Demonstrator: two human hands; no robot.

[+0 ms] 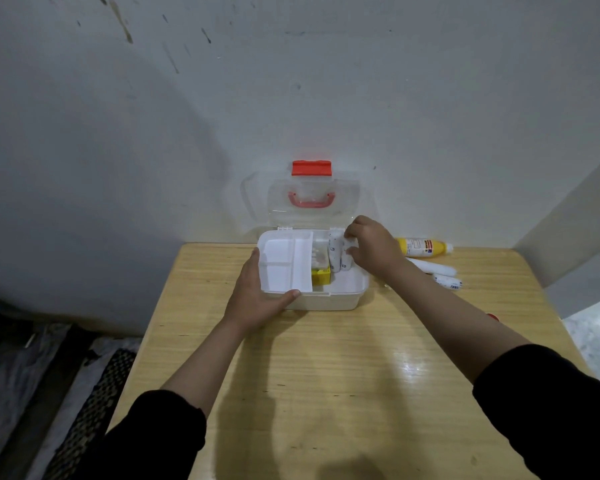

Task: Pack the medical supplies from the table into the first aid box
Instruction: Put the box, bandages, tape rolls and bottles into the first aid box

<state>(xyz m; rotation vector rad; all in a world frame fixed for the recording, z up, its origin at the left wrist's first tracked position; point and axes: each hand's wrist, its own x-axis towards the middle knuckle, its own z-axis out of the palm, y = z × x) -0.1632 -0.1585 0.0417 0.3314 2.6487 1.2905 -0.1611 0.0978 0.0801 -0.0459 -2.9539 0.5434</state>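
Observation:
The white first aid box (340, 299) stands open on the wooden table (326, 375), its clear lid (312, 202) with a red latch leaning against the wall. My left hand (257, 299) grips the box's front left corner, where a white divided tray (284, 261) sits. My right hand (371, 247) holds a white bandage roll (346, 259) over the box's right side, beside another roll (334, 252). A yellow packet (321, 276) lies inside. On the table to the right lie a yellow bottle (423, 247) and two white rolls (433, 268), (447, 282).
The table stands in a corner, with the grey wall right behind the box. A small red thing (493, 317) peeks out behind my right forearm. Dark floor and a patterned mat (94, 410) lie to the left of the table.

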